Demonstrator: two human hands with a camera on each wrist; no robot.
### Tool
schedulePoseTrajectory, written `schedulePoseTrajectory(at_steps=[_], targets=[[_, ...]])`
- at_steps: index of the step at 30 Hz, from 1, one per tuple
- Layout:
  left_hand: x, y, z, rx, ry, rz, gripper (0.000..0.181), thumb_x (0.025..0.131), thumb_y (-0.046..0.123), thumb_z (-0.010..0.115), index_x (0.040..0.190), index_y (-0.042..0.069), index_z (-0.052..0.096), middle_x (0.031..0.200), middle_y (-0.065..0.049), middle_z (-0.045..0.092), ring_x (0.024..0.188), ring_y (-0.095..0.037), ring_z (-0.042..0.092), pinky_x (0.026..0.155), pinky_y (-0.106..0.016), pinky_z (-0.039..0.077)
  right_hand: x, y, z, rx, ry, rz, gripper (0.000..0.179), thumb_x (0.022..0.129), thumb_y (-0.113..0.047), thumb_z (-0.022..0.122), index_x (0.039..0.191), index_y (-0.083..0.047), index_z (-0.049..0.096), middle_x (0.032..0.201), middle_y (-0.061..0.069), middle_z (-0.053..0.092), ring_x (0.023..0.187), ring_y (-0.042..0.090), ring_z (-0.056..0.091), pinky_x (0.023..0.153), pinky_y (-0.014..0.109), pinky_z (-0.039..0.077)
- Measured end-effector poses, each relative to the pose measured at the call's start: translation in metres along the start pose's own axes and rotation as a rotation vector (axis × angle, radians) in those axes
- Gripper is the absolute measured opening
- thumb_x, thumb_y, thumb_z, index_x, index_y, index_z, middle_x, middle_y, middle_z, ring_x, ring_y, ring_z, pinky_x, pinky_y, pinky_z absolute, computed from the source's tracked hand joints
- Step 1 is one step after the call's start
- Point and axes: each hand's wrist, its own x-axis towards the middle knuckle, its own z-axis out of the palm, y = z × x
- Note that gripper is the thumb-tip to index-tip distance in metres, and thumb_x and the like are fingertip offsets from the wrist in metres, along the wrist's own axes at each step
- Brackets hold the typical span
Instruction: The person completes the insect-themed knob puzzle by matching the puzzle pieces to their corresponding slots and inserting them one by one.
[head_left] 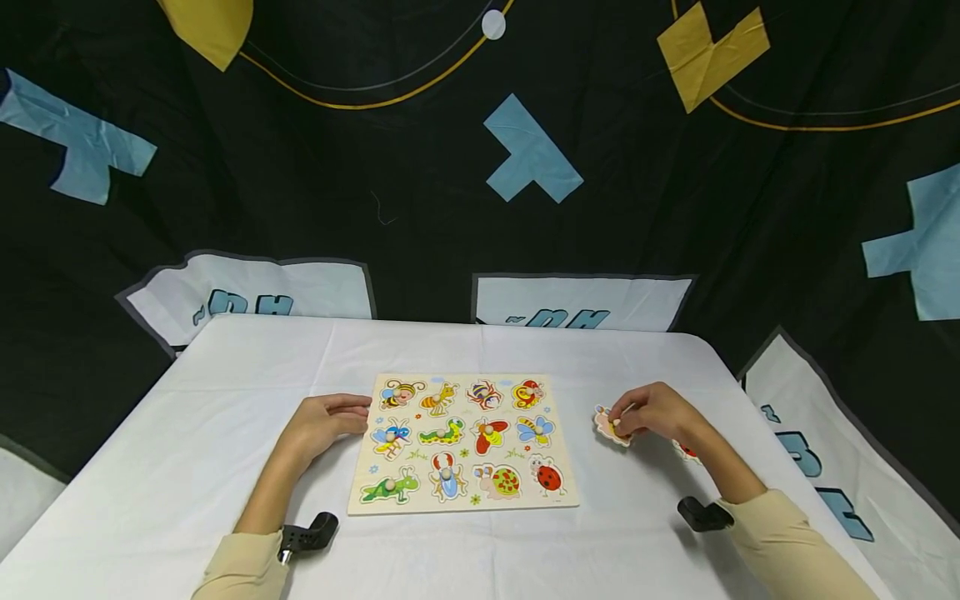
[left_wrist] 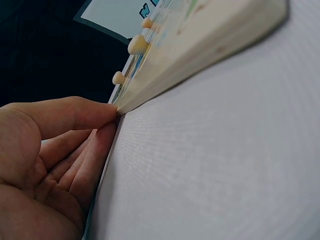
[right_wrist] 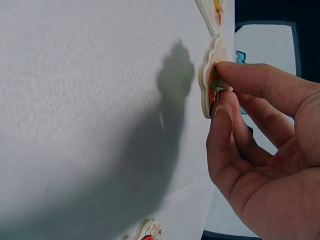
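Observation:
A wooden insect puzzle board (head_left: 465, 508) lies flat on the white table. My left hand (head_left: 315, 425) is at its left edge, with thumb and fingertips touching the board's side in the left wrist view. To the right of the board, my right hand (head_left: 660, 412) pinches a snail puzzle piece (right_wrist: 205, 85) by its knob between thumb and fingers. The piece is tilted, above its shadow on the cloth. On the board, the snail picture (head_left: 498, 482) and the ladybug picture (head_left: 547, 476) show no knobs; several other insects carry wooden knobs.
A ladybug puzzle piece (head_left: 686, 451) lies on the table, partly hidden under my right forearm. The white tablecloth (head_left: 465, 558) surrounds the board. Behind the table hangs a black cloth (head_left: 420, 208) with blue and yellow shapes.

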Motion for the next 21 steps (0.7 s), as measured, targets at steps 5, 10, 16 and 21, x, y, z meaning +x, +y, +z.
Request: schedulePoseTrajectory(at_steps=[5,10,16,21], targets=[[0.001,0.0,0.0,-0.007,0.001,-0.001,0.047,0.085,0.016,0.077,0.13,0.007,0.069,0.117,-0.01,0.075,0.124,-0.03,0.06,0.11,-0.053,0.037,0.001,-0.005,0.006,-0.017,0.011,0.013,0.019,0.077,-0.01,0.08,0.095,-0.003,0.077,0.084,0.003,0.072,0.072,0.015,0.061,0.07,0.035,0.053],[0.001,0.0,0.001,-0.015,0.005,-0.004,0.047,0.084,0.015,0.078,0.13,0.006,0.069,0.116,-0.01,0.076,0.123,-0.031,0.061,0.11,-0.053,0.036,0.004,-0.01,0.011,-0.019,0.007,-0.001,0.018,0.077,-0.008,0.08,0.094,-0.002,0.077,0.085,0.004,0.073,0.072,0.016,0.062,0.069,0.035,0.054],[0.001,0.001,0.0,-0.005,0.004,-0.007,0.048,0.084,0.016,0.078,0.13,0.007,0.069,0.116,-0.01,0.076,0.123,-0.03,0.06,0.11,-0.053,0.036,0.009,-0.016,0.016,-0.013,-0.024,-0.023,0.016,0.078,-0.006,0.079,0.093,-0.002,0.077,0.084,0.005,0.073,0.071,0.015,0.062,0.069,0.035,0.055],[0.002,0.001,0.0,-0.012,0.002,0.017,0.046,0.085,0.014,0.077,0.129,0.005,0.069,0.115,-0.01,0.076,0.117,-0.026,0.065,0.108,-0.049,0.039,0.013,-0.021,0.02,-0.011,-0.043,-0.047,0.015,0.077,-0.005,0.079,0.092,-0.001,0.077,0.082,0.005,0.073,0.07,0.014,0.062,0.069,0.035,0.055]])
